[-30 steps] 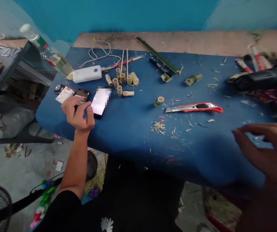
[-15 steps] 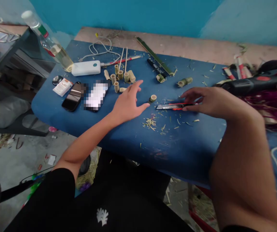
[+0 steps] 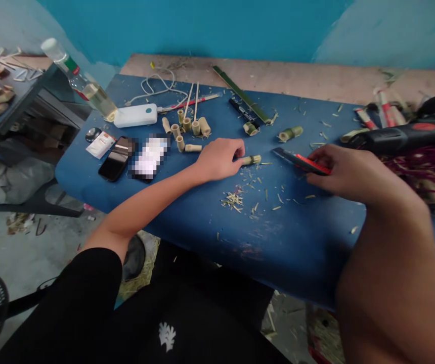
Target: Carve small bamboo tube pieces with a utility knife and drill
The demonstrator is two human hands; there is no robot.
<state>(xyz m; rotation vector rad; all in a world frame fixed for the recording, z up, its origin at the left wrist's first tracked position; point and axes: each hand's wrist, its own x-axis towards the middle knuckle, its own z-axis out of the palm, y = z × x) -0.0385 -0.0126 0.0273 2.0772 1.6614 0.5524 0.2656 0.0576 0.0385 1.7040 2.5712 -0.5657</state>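
Between the thumb and fingers of my left hand (image 3: pixel 220 159) is a short bamboo piece (image 3: pixel 252 160), lying sideways with its frayed end pointing right. My right hand (image 3: pixel 339 167) grips a red and black utility knife (image 3: pixel 304 163); its tip points left toward the bamboo, a short gap away. Thin bamboo shavings (image 3: pixel 234 200) lie in a small heap on the blue tabletop (image 3: pixel 278 242) just below. Several short hollow bamboo tubes (image 3: pixel 187 124) stand and lie behind my left hand. Two greener bamboo pieces, one of them a knobby stub (image 3: pixel 290 133), rest farther back.
At the left are two phones, the dark one (image 3: pixel 117 158) nearer the edge, a white power bank (image 3: pixel 136 116) with a cable, and a leaning glass bottle (image 3: pixel 88 88). A green bamboo strip (image 3: pixel 242 94) and black marker (image 3: pixel 243 112) lie behind. A black power tool (image 3: pixel 407 130) is at the right.
My left hand has moved right and closed on the bamboo piece, which now lies on its side. My right hand has lifted and turned the knife.
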